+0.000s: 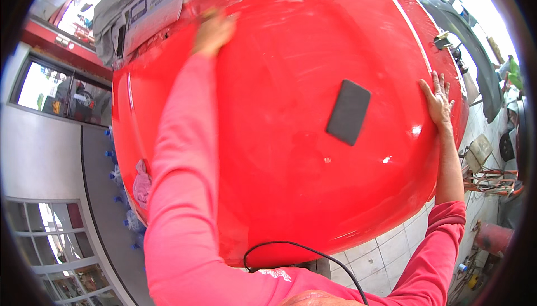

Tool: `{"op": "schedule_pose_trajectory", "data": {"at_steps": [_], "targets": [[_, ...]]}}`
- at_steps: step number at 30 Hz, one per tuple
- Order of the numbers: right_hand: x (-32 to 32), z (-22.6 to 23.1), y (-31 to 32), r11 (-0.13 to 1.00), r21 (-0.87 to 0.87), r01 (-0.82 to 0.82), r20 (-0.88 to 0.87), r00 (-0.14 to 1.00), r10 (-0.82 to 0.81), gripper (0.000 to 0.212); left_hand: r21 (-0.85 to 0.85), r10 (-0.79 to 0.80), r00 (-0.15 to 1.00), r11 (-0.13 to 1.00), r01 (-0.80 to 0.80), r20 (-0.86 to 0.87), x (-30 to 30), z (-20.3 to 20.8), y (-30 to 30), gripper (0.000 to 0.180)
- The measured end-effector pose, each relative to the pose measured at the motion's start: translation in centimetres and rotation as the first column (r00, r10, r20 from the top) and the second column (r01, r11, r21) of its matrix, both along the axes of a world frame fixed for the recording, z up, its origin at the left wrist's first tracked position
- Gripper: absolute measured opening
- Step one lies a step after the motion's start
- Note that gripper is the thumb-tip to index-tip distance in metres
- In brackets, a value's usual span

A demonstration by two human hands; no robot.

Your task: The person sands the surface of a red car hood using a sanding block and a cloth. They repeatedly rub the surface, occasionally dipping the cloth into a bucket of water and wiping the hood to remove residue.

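A large glossy red car hood (pixel 268 133) spreads out in front of me, with hazy smears on its surface. Far up on its left part, my left hand (pixel 214 33) is pressed down with bent fingers, blurred by motion. A small brownish patch shows at the fingertips; what it is I cannot make out. My right hand (pixel 438 100) lies flat on the right edge, fingers spread, holding nothing. Between the hands, right of the middle, rests a dark grey rectangular pad (pixel 349 112), touched by neither.
Grey cloth and printed paper (pixel 154 12) cover the far left corner. A crumpled pink cloth (pixel 142 184) lies near the left edge. Across the near edge curves a black cable (pixel 313 248). Right of the hood are a dark car part (pixel 470 43) and a red cylinder (pixel 493 238).
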State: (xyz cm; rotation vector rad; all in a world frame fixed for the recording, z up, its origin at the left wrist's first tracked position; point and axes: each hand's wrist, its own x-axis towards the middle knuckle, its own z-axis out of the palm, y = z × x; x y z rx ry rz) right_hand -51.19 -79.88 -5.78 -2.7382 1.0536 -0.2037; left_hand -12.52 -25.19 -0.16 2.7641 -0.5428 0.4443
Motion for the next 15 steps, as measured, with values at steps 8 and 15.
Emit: {"op": "schedule_pose_trajectory", "data": {"at_steps": [8, 15], "targets": [[0.0, 0.4, 1.1, 1.0, 0.011, 0.03, -0.01, 1.0, -0.03, 0.113, 0.234, 0.208, 0.978, 0.952, -0.198, -0.017, 0.8, 0.0, -3.5, 0.107], [3.1, 1.5, 4.3, 0.998, 0.032, -0.048, 0.023, 0.999, 0.047, 0.117, 0.764, -0.526, 0.791, 0.634, 0.118, 0.314, -0.5, -0.9, -4.3, 0.07]]}}
